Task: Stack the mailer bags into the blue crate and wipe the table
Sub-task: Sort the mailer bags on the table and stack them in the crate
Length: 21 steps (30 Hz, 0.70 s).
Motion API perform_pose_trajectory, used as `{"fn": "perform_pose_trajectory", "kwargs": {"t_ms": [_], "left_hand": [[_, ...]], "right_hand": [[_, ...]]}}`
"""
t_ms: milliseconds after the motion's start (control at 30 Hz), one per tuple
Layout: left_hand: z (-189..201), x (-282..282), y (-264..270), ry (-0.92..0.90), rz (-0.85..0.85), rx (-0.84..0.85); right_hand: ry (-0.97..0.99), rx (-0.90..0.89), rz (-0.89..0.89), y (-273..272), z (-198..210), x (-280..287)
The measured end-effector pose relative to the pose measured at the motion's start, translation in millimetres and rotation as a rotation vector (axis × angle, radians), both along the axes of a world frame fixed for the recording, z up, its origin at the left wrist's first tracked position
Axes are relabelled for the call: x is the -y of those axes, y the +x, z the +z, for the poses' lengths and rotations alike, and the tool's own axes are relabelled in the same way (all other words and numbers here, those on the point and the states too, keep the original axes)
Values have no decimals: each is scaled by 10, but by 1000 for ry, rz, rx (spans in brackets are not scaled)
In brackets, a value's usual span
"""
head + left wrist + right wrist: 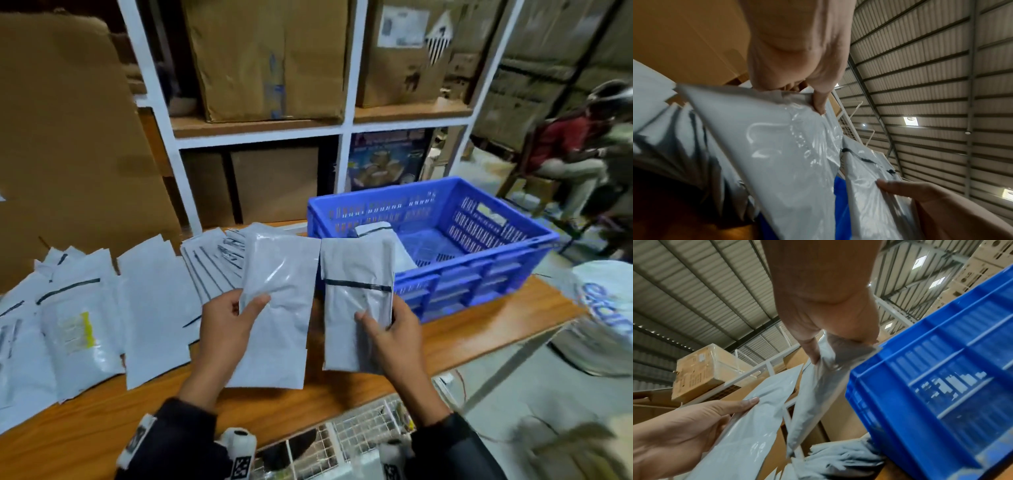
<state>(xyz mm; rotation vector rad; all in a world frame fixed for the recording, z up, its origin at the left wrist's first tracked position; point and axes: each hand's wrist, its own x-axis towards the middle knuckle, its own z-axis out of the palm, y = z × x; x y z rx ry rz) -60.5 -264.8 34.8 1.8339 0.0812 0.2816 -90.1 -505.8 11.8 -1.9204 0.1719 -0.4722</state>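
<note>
Two bags are in your hands, held up side by side over the table (342, 404), just in front of the crate (479, 270). Your left hand (226, 329) pinches the left bag (277, 308) near its lower half, with the thumb on the front and the fingers behind it. Your right hand (390, 329) grips the right bag (356, 274), thumb on the front, fingers curled round its right edge; this bag has a dark strip across it. The two bags almost touch at their inner edges.

One more bag (376, 229) lies inside the crate, leaning on the near wall with its flap up. The crate stands on the right part of the table, close to the far edge.

Many other bags (102, 315) lie spread and overlapping on the left part of the table, some fanned out behind your left hand.

Behind the table stands a white shelf (346, 130) with cardboard boxes (270, 58). At the far right a seated person (568, 150) is visible, blurred.
</note>
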Motion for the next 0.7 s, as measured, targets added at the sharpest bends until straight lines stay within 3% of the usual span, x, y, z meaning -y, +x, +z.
{"fn": "perform_pose_trajectory", "kwargs": {"t_ms": [300, 700], "left_hand": [[365, 823, 331, -75, -77, -3], [801, 1423, 1413, -118, -124, 113]], "right_hand": [[49, 78, -124, 255, 246, 1042], [-45, 55, -125, 1255, 421, 1835]]}}
